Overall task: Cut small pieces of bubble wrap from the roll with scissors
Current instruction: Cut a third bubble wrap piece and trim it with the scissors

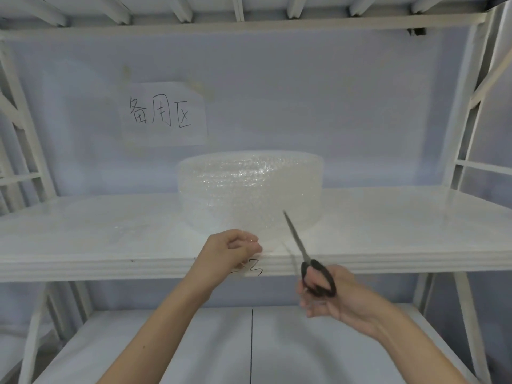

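White shelf (110, 239) is carrying the bubble wrap roll (249, 187); left hand (232, 249) is pinching its loose end taut, right hand (329, 292) gripping scissors (302, 253) at four o'clock; blades should be meeting taut film squarely.

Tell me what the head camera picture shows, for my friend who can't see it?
A person's left hand pinches the loose end of a bubble wrap roll on a white shelf, while the right hand holds black scissors pointing at it. A handwritten paper sign hangs behind.

Motion-blurred scissors (307, 256) blades; bubble wrap (250, 189) free edge indistinct beside left hand (231, 249); forearms cropped below
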`<state>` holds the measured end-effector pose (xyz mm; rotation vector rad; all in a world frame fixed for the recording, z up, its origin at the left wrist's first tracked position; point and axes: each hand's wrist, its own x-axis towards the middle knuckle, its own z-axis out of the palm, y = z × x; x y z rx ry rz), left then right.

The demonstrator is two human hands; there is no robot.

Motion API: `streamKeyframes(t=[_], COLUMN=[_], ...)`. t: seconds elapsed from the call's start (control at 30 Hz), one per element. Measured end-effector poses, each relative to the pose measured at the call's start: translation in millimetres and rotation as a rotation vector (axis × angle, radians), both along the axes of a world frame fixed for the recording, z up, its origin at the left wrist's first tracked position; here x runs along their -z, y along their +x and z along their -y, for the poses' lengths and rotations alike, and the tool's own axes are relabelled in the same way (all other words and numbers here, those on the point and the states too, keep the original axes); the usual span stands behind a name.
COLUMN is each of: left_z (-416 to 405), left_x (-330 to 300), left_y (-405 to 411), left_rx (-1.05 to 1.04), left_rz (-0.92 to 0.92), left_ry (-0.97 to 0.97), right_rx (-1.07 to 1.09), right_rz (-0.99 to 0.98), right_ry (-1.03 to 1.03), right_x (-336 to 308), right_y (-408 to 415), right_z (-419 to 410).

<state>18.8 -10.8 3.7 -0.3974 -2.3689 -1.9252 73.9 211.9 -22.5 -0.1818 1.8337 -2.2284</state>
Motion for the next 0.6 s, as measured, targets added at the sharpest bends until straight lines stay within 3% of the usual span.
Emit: streamKeyframes(t=[0.6], left_z=[2.8], left_x=[10.5], left_y=[-2.6], left_rx=[0.013], left_rz=[0.063], left_ry=[0.135], right_rx=[-0.202], right_rz=[0.017], right_ry=[0.107], right_x=[47.3], right_y=[3.9], right_z=[22.2])
